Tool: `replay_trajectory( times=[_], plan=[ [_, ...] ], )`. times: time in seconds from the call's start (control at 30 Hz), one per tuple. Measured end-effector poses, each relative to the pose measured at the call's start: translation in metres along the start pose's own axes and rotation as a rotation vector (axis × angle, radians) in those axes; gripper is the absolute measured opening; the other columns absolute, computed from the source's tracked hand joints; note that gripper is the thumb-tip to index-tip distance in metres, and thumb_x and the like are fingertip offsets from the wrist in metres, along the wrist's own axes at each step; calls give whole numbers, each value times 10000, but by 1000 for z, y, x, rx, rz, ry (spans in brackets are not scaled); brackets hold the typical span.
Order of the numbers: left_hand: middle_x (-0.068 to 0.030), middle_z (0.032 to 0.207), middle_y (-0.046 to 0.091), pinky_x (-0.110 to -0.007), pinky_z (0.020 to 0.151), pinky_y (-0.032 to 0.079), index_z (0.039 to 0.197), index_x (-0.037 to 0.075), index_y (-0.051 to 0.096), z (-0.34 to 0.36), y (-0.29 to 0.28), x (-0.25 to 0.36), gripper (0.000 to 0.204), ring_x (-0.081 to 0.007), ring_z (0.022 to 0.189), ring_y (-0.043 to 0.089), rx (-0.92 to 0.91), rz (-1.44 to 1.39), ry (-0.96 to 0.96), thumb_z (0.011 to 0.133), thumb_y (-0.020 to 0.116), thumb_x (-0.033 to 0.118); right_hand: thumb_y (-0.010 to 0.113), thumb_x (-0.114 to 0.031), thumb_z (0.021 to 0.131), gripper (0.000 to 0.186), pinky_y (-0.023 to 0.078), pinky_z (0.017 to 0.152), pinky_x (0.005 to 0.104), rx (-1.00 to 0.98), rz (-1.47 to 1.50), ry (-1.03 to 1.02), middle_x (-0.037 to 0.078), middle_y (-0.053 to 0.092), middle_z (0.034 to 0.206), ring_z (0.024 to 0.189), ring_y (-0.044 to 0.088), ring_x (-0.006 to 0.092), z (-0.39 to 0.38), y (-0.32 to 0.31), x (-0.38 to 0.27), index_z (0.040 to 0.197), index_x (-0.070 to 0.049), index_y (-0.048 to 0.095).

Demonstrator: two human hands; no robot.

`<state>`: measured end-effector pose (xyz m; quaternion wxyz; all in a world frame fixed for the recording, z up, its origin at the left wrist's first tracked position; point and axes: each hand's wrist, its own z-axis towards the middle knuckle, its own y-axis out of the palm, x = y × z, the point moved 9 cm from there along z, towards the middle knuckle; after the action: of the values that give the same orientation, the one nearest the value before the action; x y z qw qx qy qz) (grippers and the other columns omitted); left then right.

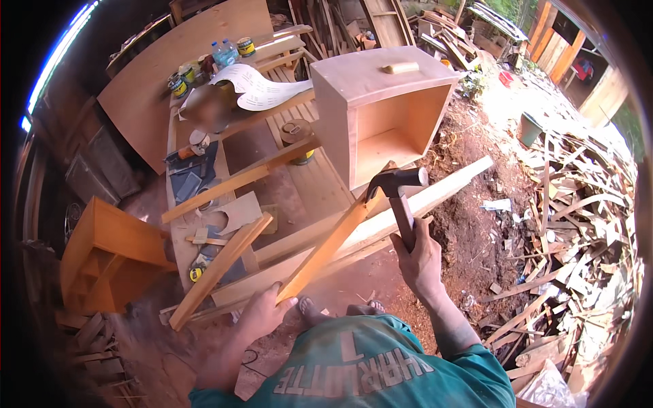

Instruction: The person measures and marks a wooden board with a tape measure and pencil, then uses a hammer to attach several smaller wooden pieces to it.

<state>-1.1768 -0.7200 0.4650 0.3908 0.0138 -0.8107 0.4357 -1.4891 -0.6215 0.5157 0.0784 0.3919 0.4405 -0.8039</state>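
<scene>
A narrow wooden slat [321, 243] runs diagonally up from my left hand [271, 307], which grips its lower end. My right hand [420, 262] is closed round the handle of a claw hammer [400, 219]; its claw lies at the slat's upper end, though whether they touch I cannot tell. A longer pale board [442, 188] lies beneath the slat across the workbench [299, 183]. Just beyond the hammer stands a pale wooden box [333, 122] with an open side and a small block on top. Another short slat [221, 272] rests left of my left hand.
An orange wooden cabinet [102, 238] stands tilted at left. Tins [245, 47], bottles [224, 56], white paper [262, 95] and a tape measure [197, 272] rest on the bench. A large plywood sheet [129, 109] is behind. Scrap wood [578, 238] heaps along the right.
</scene>
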Motion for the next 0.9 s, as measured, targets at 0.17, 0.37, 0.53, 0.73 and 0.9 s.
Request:
replay_trajectory(
  times=[0.17,0.37,0.53,0.73,0.9],
  plan=[
    [-356,944,661,-524,793,523,1227,-89,572,-12,49,46,515,-499,947,661,97,39,49,960,662,342,718,-151,921,300,478,590,480,-99,-2,25,233,615,734,686,654,439,-9,-33,41,1034,-25,470],
    [-343,988,670,-526,834,523,1309,-78,551,-19,98,82,578,-488,998,654,-15,46,-110,952,665,362,700,-170,929,297,477,585,499,-228,-17,61,232,628,769,712,646,462,-24,-65,96,1064,-39,471],
    [-303,937,686,-529,784,528,1281,-71,556,-37,116,91,567,-494,927,660,129,16,-19,942,679,366,665,-157,928,268,484,566,542,-267,-211,-72,226,643,823,711,642,463,-40,-79,109,1090,-55,476],
    [-275,763,634,-546,658,482,995,-36,572,-39,112,102,322,-474,747,645,432,192,52,973,656,274,642,-77,909,288,495,520,446,-482,277,243,145,599,737,596,640,320,-50,-63,127,1137,-23,475],
    [-261,744,627,-526,590,454,981,-34,563,-44,21,167,234,-472,693,633,872,30,222,978,640,187,675,-92,894,571,483,532,331,-583,454,373,77,582,753,593,596,160,-106,-16,153,1406,8,442]
  ],
)
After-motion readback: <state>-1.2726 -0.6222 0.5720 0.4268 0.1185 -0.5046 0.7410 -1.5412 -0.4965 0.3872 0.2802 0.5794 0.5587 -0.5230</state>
